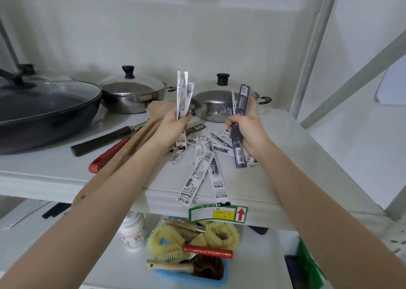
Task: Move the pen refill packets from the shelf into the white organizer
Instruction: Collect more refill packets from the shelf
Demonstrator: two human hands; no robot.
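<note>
Holding packets in both fists, I stand at the shelf (252,192) with more still to gather. My left hand (169,123) is curled round a few white packets (183,95), their long axis nearly upright, tops fanning above my fingers. My right hand (246,128) is clamped on a bundle of dark packets (240,121), tilted a little, one end above my thumb and the other hanging below my palm.

The loose pen refill packets (202,163) lie on the shelf between and just below my two hands, scattered toward its front edge; two of the longest reach that edge with their long axes running front to back. They sit about midway, so either hand could drop onto them, though both are already full. The white organizer is nowhere in this view, so I judge I must turn away to find it.

Pots (131,95) and wooden utensils (136,143) crowd the shelf's left and back.
</note>
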